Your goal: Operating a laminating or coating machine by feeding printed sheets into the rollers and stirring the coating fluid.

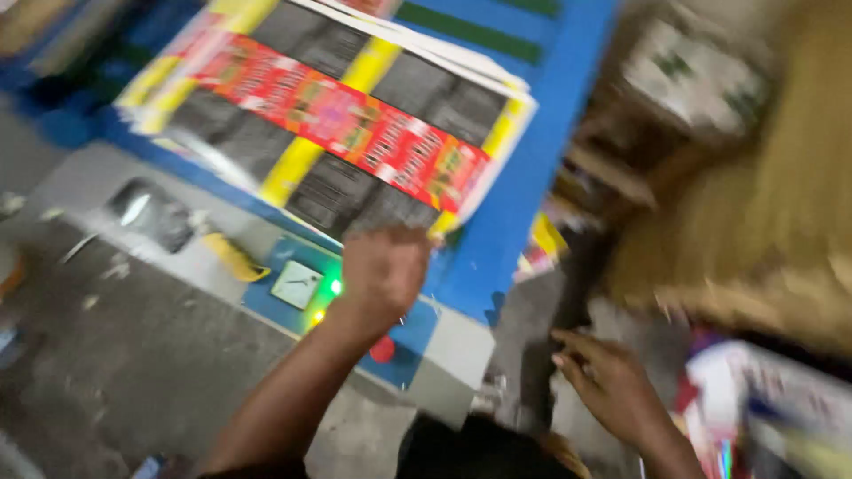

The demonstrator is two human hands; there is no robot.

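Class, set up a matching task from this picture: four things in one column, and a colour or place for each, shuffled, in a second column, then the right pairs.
Things:
1. Table
2. Round button
3. Left hand
4. Right hand

Colour or place:
A. at the near corner of the printed sheets
B. blue
C. low on the right, apart from the sheets
D. red

Pairs: 1-B, 2-D, 3-A, 4-C
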